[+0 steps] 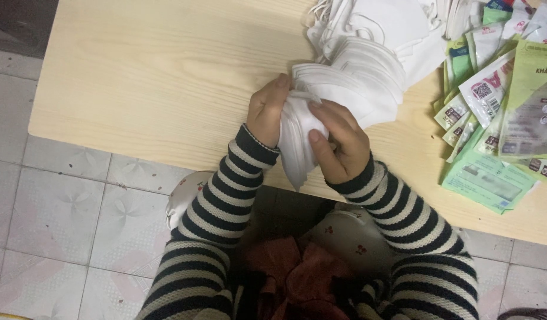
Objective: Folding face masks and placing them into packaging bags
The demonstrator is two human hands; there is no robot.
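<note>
**Mask stack gripped at near worktop edge**

A stack of white masks is held betw. both hands: left hand clasped on its left side, right hand closed on its right. More masks are piled just behind; green packets lie far right on worktop.

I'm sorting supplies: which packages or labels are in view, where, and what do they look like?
Flat mask pouches: fanned pile, table's right edge; rectangular, green and white with small square code labels.
Large green pouch: lowest in that pile; flat rectangle, pale blurred panel.
No screens or signs.
</note>
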